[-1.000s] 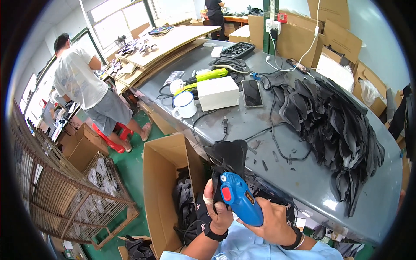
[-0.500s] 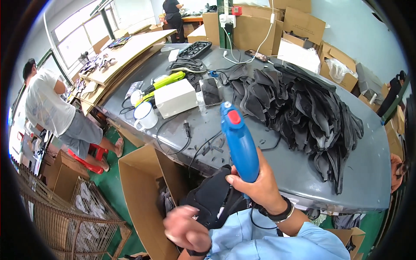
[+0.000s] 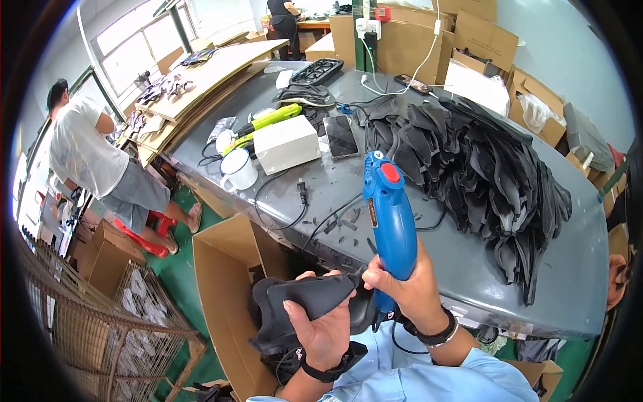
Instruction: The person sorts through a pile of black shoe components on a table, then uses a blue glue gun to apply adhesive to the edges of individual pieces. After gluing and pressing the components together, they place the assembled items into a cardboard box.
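Note:
My right hand [image 3: 416, 289] is wrapped round a blue corded power tool [image 3: 395, 224] with a red button, held upright; its exact kind I cannot tell. In my left hand [image 3: 328, 338] is a dark, moulded padded piece [image 3: 301, 296], gripped between thumb and fingers. The piece's right end is close to the lower part of the tool; whether they touch I cannot tell. A heap of similar dark pieces [image 3: 482, 174] covers the right side of the grey table [image 3: 562, 268].
An open cardboard box [image 3: 221, 295] stands below the table edge at my left. On the table are a white mug [image 3: 238, 169], a white box [image 3: 288, 144], a phone [image 3: 341, 136], a yellow-green tool [image 3: 274, 117] and loose cords. A person [image 3: 94, 141] works at far left.
My left hand has risen from lower left and now grips a dark padded piece in front of me. The blue tool stays in my right hand. The view has shifted slightly.

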`<action>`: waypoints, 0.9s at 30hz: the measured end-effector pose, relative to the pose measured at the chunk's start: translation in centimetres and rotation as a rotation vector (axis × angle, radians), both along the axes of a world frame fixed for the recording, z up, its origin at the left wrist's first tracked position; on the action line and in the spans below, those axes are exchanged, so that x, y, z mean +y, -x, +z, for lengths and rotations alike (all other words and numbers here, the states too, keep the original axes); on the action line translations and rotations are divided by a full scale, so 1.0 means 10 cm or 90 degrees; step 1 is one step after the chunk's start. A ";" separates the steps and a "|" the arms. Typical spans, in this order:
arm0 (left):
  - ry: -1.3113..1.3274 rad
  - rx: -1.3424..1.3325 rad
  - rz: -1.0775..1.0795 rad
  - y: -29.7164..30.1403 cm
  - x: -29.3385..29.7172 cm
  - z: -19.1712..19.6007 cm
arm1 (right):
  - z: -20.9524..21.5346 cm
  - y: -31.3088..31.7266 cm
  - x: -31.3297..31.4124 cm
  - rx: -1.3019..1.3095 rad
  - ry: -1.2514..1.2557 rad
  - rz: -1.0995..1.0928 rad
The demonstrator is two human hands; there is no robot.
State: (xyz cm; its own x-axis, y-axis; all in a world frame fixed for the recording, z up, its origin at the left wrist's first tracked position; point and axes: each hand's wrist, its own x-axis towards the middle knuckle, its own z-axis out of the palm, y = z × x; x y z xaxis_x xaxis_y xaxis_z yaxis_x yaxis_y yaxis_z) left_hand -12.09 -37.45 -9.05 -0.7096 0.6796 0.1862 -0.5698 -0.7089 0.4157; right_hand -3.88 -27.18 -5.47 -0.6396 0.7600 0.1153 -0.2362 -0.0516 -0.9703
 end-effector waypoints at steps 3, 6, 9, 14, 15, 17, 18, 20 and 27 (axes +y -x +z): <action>-0.003 0.009 -0.013 -0.04 0.01 -0.04 | -0.04 0.06 -0.01 -0.013 -0.013 -0.032; 0.058 0.062 0.021 -0.02 -0.01 -0.07 | -0.12 0.09 -0.03 -0.006 -0.035 -0.051; 0.112 0.099 0.056 -0.05 0.01 0.03 | -0.10 0.11 -0.07 -0.083 -0.235 -0.185; 0.142 0.169 0.111 -0.07 0.04 0.12 | -0.13 0.16 -0.09 -0.071 -0.393 -0.277; 0.135 0.179 0.122 -0.03 0.02 0.13 | -0.14 0.20 -0.09 -0.084 -0.410 -0.273; 0.131 0.135 0.139 0.08 -0.01 0.14 | -0.14 0.12 -0.10 -0.092 -0.427 -0.195; 0.125 0.087 0.148 0.15 -0.05 0.15 | -0.13 0.08 -0.14 -0.105 -0.447 -0.122; 0.098 0.095 0.199 0.25 -0.03 0.20 | -0.11 -0.01 -0.23 -0.116 -0.478 -0.075; 0.014 0.075 0.368 0.35 -0.01 0.22 | -0.23 -0.14 -0.52 -0.201 -0.590 0.029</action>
